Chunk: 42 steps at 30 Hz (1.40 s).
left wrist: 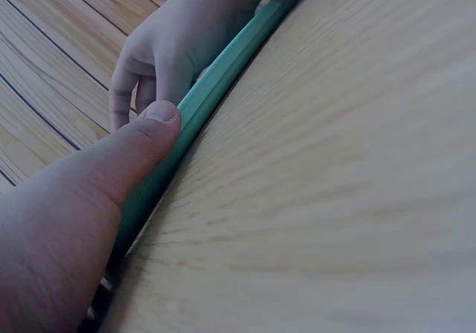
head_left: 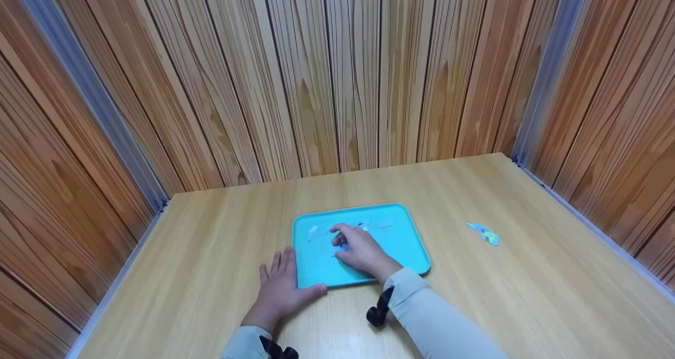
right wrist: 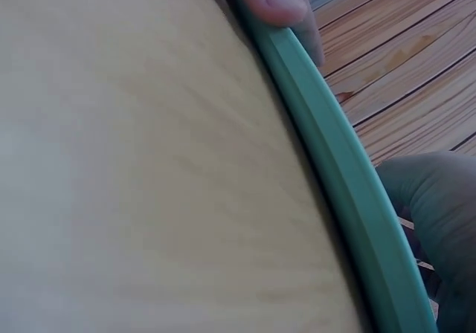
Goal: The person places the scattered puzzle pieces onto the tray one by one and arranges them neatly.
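Observation:
A turquoise tray [head_left: 406, 248] lies on the wooden table. At its near left corner, my left hand [head_left: 282, 290] has its fingers spread along the left side and its thumb against the front rim. The left wrist view shows that thumb [left wrist: 152, 128] touching the rim. Over the middle of the tray, my right hand [head_left: 364, 251] has bent fingers close around a small blue piece [head_left: 341, 248]; whether they pinch it is hidden. Beyond the hand lie thin pale pieces, one at the left [head_left: 313, 233] and one at the right [head_left: 386, 223], with a colourful piece [head_left: 363, 225] between them.
A blue, green and yellow irregular flat piece [head_left: 484, 234] lies on the table [head_left: 527, 274] to the right of the tray. Wood-plank walls [head_left: 348, 85] stand behind and at both sides. Dark straps [head_left: 379, 309] circle both wrists over light sleeves.

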Motion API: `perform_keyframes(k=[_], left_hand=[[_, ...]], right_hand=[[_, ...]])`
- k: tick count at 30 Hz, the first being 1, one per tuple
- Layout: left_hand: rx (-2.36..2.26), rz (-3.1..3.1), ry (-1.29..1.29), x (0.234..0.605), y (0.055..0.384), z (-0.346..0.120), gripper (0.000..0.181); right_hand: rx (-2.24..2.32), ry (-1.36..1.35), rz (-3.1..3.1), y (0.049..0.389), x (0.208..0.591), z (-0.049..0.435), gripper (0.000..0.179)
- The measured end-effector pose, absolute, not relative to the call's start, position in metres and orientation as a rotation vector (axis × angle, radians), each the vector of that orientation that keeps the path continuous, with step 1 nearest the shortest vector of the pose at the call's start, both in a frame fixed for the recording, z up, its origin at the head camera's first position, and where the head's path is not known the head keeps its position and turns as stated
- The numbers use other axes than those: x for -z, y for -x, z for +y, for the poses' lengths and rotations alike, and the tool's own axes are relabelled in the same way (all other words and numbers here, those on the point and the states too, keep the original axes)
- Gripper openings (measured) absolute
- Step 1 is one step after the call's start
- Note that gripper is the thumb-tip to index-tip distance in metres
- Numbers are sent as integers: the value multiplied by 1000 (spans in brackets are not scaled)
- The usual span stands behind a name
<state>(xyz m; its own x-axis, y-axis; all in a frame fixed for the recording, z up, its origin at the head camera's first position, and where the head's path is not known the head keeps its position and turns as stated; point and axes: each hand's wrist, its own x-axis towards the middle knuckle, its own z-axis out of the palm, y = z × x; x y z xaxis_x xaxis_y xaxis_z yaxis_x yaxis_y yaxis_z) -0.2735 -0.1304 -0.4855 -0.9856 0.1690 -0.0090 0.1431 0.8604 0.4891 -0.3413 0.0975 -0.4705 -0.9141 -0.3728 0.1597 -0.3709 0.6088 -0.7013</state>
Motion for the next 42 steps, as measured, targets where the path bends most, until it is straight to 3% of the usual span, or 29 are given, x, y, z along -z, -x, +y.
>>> perform_keyframes(k=[42], left_hand=[[-738, 2995, -241, 486, 274, -131, 129]], right_hand=[[1338, 629, 2822, 343, 478, 63, 41]])
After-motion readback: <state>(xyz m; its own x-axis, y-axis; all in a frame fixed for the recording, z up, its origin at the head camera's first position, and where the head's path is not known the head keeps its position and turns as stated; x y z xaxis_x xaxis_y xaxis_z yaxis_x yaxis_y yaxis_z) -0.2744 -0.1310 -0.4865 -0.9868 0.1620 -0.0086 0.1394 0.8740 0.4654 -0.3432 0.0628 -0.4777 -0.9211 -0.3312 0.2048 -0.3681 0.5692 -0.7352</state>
